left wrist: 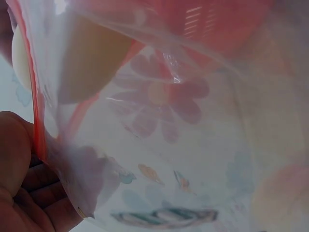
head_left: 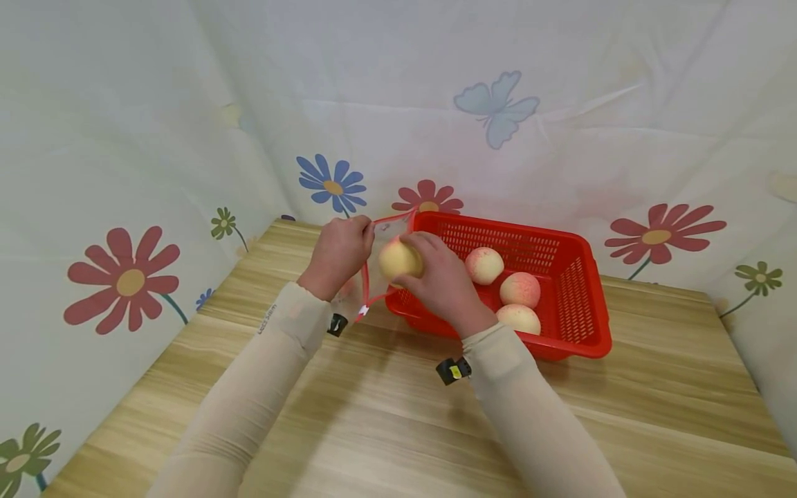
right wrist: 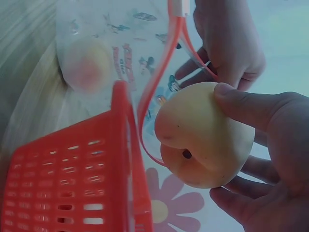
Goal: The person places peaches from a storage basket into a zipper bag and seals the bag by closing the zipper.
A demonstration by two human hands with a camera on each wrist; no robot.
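My left hand (head_left: 341,250) pinches the red-edged rim of a clear zip bag (left wrist: 159,164), keeping its mouth spread. In my right hand (head_left: 445,280) is a yellow peach (right wrist: 203,140), gripped between thumb and fingers right at the bag's mouth. The right wrist view shows the dark stem hole of this peach, facing the camera. Inside the bag, low down, another peach (right wrist: 87,65) shows blurred through the printed plastic. A white slider (head_left: 364,310) sits on the bag's red zip edge. The red basket (head_left: 575,290) stands beside the bag, under my right wrist.
Inside the basket lie three pink-and-cream peaches, one at the back (head_left: 484,265), one in the middle (head_left: 519,290) and one near the front wall (head_left: 519,318). The wood-grain table (head_left: 373,415) meets a flower-printed cloth backdrop (head_left: 386,90) behind the basket.
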